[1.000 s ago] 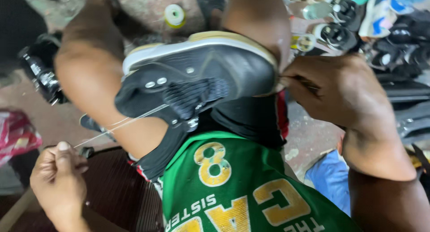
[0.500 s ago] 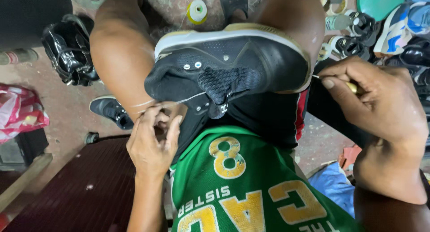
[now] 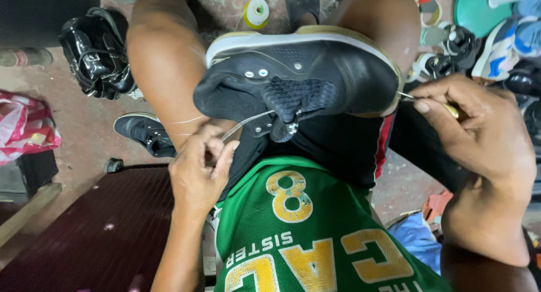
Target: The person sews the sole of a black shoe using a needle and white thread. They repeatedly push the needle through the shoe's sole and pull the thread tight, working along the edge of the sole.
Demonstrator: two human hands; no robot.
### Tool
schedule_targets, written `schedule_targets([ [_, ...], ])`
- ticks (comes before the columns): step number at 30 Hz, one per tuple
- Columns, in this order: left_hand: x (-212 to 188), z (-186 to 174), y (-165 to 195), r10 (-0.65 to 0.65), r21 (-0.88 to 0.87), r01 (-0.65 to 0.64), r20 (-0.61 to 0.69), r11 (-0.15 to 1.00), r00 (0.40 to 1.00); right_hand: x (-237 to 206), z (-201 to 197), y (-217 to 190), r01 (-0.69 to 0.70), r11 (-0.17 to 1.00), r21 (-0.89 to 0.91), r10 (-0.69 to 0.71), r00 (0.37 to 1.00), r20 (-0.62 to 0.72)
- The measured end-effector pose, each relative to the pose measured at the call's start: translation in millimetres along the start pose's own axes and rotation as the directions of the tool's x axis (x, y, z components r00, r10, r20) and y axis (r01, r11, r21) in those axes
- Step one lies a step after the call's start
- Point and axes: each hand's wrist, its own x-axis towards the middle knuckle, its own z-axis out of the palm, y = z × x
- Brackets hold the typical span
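A black sneaker with a white sole [image 3: 315,78] is clamped sideways between my knees. My left hand [image 3: 200,173] sits just below its tongue, fingers pinched on a pale thread [image 3: 248,123] that runs up into the shoe. My right hand [image 3: 473,128] is at the toe end, gripping a yellow-handled awl [image 3: 451,109] whose metal tip touches the sole edge. I wear a green jersey [image 3: 304,235] and black shorts.
A spool of thread [image 3: 257,11] lies on the floor beyond the shoe. A black bag [image 3: 96,55] and another black shoe [image 3: 143,134] lie at the left, a red-striped bag [image 3: 25,128] further left. Several shoes [image 3: 479,44] pile up at the upper right.
My left hand came in from the far left, where it held the thread taut, to just under the sneaker. The right hand stays at the toe with the awl.
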Motion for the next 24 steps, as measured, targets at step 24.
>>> schedule_targets([
  [24,74.9,62.1,54.1,0.357,0.160,-0.461,0.433,0.873,0.827,-10.6,-29.9,22.5,0.386,0.910,-0.152,-0.407,0.903,-0.141],
])
